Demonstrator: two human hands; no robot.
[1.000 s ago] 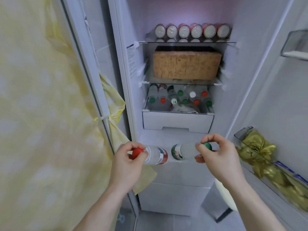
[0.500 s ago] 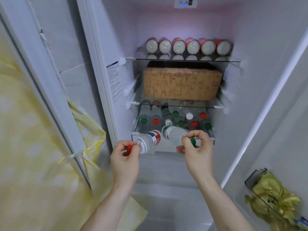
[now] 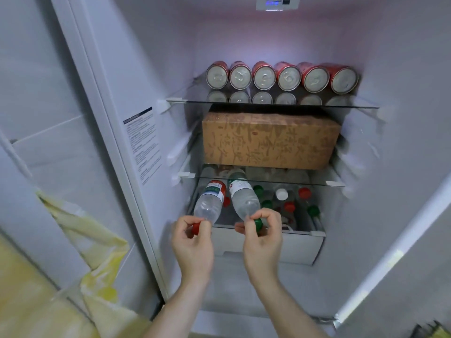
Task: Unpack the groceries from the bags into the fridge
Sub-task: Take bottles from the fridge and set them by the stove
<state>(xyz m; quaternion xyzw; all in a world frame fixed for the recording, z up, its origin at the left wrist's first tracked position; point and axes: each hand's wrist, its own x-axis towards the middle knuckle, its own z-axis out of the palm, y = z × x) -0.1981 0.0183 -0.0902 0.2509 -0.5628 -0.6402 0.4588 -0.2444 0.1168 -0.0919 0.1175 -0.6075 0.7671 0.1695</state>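
here, two water bottles went bottom-first toward the fridge drawer.

the left hand (image 3: 192,242) pinched the red-capped bottle (image 3: 211,201) at its cap, and the right hand (image 3: 262,236) pinched the green-capped bottle (image 3: 242,197) the same way, fingers clamped at each neck. holding them by the caps likely let the bodies slide in lengthwise, side by side, over the open drawer (image 3: 268,247) where more capped bottles already lay. above sat a cardboard box (image 3: 268,141) and a row of red cans (image 3: 280,75); a yellow bag (image 3: 92,240) hung at the left.
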